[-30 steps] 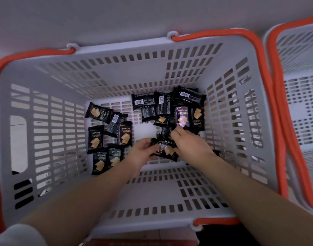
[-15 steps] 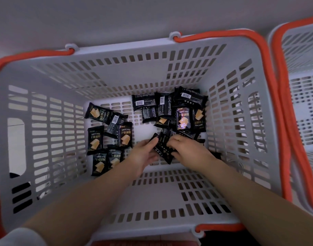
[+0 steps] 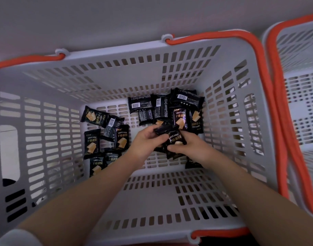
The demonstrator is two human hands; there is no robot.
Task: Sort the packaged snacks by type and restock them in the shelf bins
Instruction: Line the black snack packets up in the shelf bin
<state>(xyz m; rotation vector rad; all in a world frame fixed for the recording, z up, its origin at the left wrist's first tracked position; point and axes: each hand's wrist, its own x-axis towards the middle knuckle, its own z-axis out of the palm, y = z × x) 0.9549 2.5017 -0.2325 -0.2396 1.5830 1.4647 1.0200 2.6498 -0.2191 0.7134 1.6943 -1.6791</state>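
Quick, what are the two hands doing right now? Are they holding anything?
Left hand: closed, gripping a small black shiny snack packet.
Right hand: closed, pinching a black DRYCAKE snack packet.

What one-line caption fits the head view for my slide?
Both hands, left hand and right hand, gather black Drycake packets from the loose pile inside a grey basket with orange handles.

The black snack packets (image 3: 180,118) read "DRYCAKE" and "干烙蛋糕".
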